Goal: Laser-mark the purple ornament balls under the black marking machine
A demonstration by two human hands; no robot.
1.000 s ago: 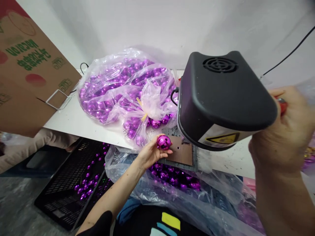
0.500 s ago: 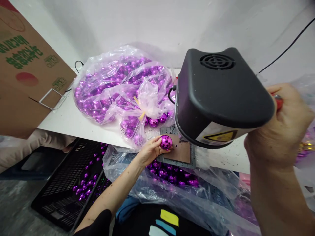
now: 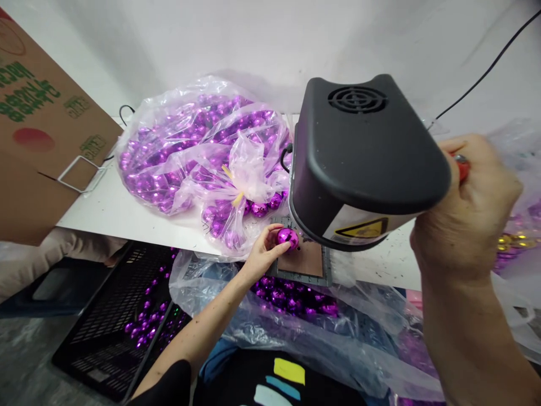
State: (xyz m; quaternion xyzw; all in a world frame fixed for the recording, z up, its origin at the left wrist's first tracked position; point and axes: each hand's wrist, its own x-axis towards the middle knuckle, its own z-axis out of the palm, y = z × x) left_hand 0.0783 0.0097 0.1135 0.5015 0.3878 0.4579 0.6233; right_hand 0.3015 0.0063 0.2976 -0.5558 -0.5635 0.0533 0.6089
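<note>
My left hand point(image 3: 269, 248) pinches a shiny purple bauble point(image 3: 287, 238) between thumb and fingers. The bauble shows dark marks on its mirrored face. It is at the back left of a brown board point(image 3: 302, 262) lying on a dark grey base plate point(image 3: 327, 270). At the right, my right hand point(image 3: 473, 208) wraps round a red handle point(image 3: 463, 168) beside a large black machine housing point(image 3: 367, 141). The housing has a round vent on top and a yellow warning label point(image 3: 362, 228). It hides the space behind it and part of the base plate.
A tied clear bag point(image 3: 203, 146) of purple baubles fills the back of the white table point(image 3: 164, 230). An open plastic bag point(image 3: 236, 327) with more baubles lies below the table edge. A black crate point(image 3: 97, 338) and a cardboard box point(image 3: 42, 129) stand left. A person's leg point(image 3: 38, 256) shows beneath.
My left hand has turned the bauble and brought it slightly closer to the hole in the board. My right hand stays on the handle. The whole view has shifted slightly.
</note>
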